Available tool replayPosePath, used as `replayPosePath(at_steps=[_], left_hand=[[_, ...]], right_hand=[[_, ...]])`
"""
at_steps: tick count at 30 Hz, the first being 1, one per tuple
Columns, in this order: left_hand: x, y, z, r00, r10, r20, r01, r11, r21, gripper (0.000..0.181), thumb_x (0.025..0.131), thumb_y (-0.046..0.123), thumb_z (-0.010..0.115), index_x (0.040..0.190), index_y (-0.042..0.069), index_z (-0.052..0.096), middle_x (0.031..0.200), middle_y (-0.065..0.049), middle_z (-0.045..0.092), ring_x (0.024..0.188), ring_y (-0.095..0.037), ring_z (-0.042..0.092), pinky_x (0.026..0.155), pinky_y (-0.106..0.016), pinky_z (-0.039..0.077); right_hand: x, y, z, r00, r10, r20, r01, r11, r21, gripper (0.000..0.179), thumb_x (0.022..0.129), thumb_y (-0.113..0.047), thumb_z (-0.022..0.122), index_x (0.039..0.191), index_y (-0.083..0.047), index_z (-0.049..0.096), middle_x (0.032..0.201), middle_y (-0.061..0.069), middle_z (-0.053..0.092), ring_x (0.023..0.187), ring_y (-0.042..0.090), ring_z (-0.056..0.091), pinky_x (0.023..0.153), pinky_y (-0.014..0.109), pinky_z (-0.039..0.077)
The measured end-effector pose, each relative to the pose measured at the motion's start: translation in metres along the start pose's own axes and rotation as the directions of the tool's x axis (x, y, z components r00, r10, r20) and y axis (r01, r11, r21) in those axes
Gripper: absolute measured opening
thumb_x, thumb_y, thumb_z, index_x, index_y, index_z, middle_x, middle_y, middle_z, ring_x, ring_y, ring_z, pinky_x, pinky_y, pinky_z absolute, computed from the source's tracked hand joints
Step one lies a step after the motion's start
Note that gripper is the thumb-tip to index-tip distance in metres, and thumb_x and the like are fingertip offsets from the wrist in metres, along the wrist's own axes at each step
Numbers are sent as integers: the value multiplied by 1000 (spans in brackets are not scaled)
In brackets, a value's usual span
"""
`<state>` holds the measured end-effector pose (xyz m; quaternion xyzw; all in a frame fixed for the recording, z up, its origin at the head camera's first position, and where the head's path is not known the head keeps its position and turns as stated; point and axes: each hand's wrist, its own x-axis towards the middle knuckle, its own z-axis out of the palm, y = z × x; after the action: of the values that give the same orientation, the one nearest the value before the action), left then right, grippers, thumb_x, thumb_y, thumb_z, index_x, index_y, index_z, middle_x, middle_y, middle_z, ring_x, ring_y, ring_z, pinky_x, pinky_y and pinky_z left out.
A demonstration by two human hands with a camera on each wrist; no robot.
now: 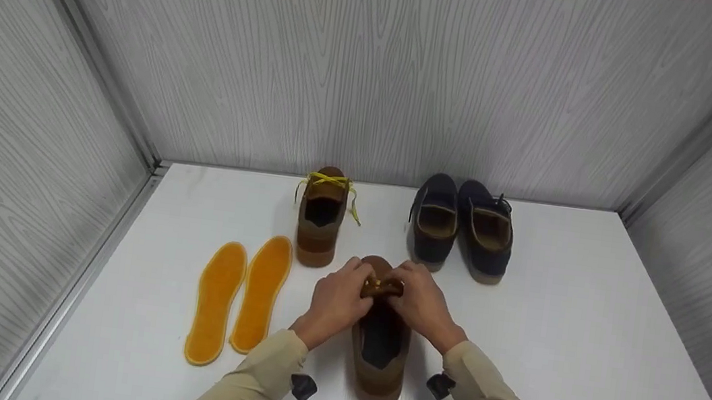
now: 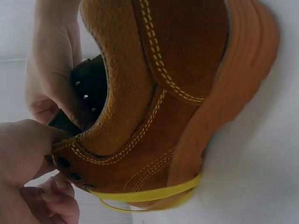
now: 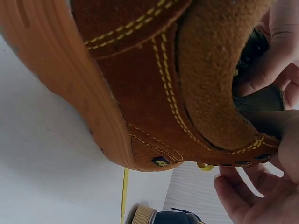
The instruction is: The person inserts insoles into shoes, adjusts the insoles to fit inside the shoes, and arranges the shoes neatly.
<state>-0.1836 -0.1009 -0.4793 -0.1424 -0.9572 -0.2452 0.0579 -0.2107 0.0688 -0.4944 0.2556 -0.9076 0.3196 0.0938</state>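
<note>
A brown suede lace-up shoe (image 1: 376,386) stands on the white table, toe pointing away from me. My left hand (image 1: 337,298) pinches the left edge of its opening near the tongue. On the other side my right hand (image 1: 423,301) pinches the right edge, thumb inside the collar. The eyelet flaps are bent up between both hands. In the left wrist view, yellow lace (image 2: 149,193) runs down from the eyelets over the sole's side. A dark tongue (image 3: 264,102) shows inside the opening in the right wrist view. Fingertips inside the shoe are partly hidden.
Two orange insoles, a left one (image 1: 216,305) and a right one (image 1: 261,294), lie left of my hands. A matching brown shoe (image 1: 316,236) with yellow laces stands behind. Two navy shoes, one (image 1: 432,240) beside the other (image 1: 488,257), stand back right. Grey wood-patterned walls (image 1: 371,73) enclose the table.
</note>
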Motion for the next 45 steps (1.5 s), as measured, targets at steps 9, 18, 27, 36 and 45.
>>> replayPosePath(at_steps=[9,18,27,36,45], left_hand=[[-12,9,9,997,79,-12,-75,977,202,29,84,21,69,106,10,55,91,-4,50,63,-18,54,56,-35,50],[-21,4,28,989,130,-70,-103,948,301,43,81,34,75,111,8,58,97,-7,49,69,-18,60,59,-35,54],[-18,-4,34,978,189,-92,-156,946,283,13,83,22,70,92,12,69,99,-5,58,68,-18,58,61,-35,53],[-23,-9,41,962,220,-164,-174,951,258,19,79,21,71,93,9,65,91,-4,56,65,-18,58,56,-34,53],[-21,-2,39,974,214,-74,-184,938,293,20,86,21,66,101,8,65,100,-8,57,73,-19,59,70,-32,54]], right_hand=[[-15,-5,6,986,-131,-103,111,978,-179,24,66,3,78,85,-9,69,82,0,60,83,21,51,76,35,46],[-26,1,20,977,-158,-144,109,949,-297,33,66,-6,79,94,-8,61,93,6,58,97,26,50,86,40,44],[-27,9,31,955,-220,-201,147,935,-324,20,65,-4,71,82,-10,62,92,3,61,98,26,49,85,43,44],[-32,13,36,947,-232,-224,171,950,-263,18,65,-10,72,73,-12,56,86,2,60,97,25,48,88,41,43],[-33,11,34,971,-205,-124,161,941,-297,18,74,-11,63,91,-6,61,98,6,60,104,28,45,95,41,38]])
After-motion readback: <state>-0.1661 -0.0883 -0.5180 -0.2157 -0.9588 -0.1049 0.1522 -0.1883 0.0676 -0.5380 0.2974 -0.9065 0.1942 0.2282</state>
